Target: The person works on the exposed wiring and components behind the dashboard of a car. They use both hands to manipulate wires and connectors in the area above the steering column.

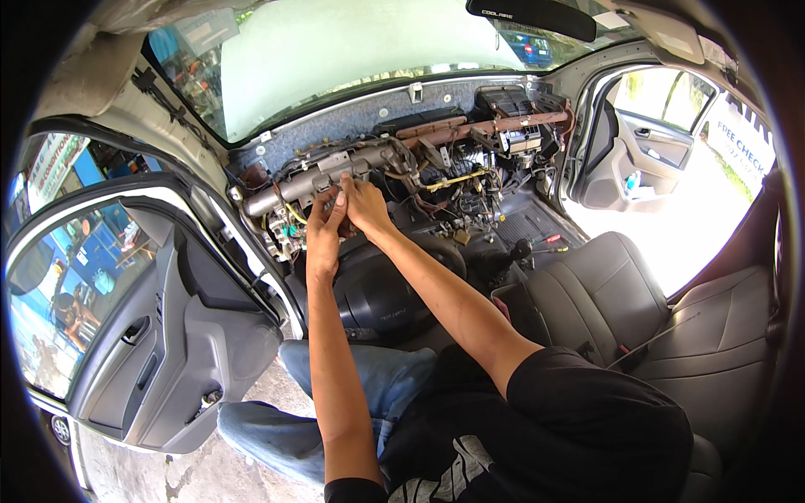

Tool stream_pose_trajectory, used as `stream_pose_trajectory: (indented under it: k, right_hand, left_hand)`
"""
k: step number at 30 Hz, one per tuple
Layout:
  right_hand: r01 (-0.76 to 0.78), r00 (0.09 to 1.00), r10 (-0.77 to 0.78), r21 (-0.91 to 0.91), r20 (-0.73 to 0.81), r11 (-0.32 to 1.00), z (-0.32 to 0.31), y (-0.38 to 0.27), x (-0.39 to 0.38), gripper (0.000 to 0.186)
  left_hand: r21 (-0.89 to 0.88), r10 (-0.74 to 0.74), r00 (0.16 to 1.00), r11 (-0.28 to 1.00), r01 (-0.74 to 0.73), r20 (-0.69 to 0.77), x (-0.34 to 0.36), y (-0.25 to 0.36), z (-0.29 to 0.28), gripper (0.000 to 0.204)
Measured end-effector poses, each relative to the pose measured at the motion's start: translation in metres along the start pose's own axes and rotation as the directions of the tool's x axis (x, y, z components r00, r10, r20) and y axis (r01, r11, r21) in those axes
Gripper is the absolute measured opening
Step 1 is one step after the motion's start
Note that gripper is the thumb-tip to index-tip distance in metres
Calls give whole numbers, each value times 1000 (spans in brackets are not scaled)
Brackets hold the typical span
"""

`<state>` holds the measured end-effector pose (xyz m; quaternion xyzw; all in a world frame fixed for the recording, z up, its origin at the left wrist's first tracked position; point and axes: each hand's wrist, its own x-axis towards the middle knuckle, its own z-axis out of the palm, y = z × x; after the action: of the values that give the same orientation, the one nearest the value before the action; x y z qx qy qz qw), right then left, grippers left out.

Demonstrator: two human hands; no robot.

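Observation:
Both my hands are raised together in front of the bare metal crossbeam (285, 191) of a stripped car dashboard. My left hand (325, 220) has its fingers bent and drawn together just below the beam's bracket. My right hand (366, 206) touches or nearly touches it, its fingers closed and its fingertips against the bracket area. Whatever lies between the fingers is too small or hidden to make out. Below them sits the black steering wheel (394, 289), partly covered by my right forearm. Exposed wiring and connectors (287, 230) hang to the left of my hands.
The driver's door (180, 335) stands open at left, the passenger door (646, 159) at right. Rust-brown beam and heater parts (511, 126) fill the dash's right side. A gear lever (520, 249), a screwdriver (553, 239) and grey seats (604, 285) lie to the right.

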<state>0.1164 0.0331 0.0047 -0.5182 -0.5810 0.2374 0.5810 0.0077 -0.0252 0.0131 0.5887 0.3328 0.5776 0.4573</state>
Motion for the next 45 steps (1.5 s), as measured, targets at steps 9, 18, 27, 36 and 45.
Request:
stream_pose_trajectory:
  k: [9,18,27,36,45]
  right_hand:
    - [47,999,-48,31,25,998,-8,-13,-2,72]
    - [179,968,-207,193,139,965,-5,-16,-4,60]
    - [118,970,-160,222,182,968,-10,-25,-11,66]
    - [49,969,-105,241,226,969,-9,-25,-11,71]
    - [139,965,-189,253,184,957,-5,-22,-10,79]
  left_hand:
    - [12,37,996,999,-38,85,-4,4,1,70]
    - [-19,88,994,996,-87,62,0,-1,1,88]
    - [-36,92,994,995,-90,57,-2,2,1,83]
    - [-102,107,993,990,-102,51,-3,4,2,80]
    - [-116,131,991,985,-125,41,-3,6,3,80]
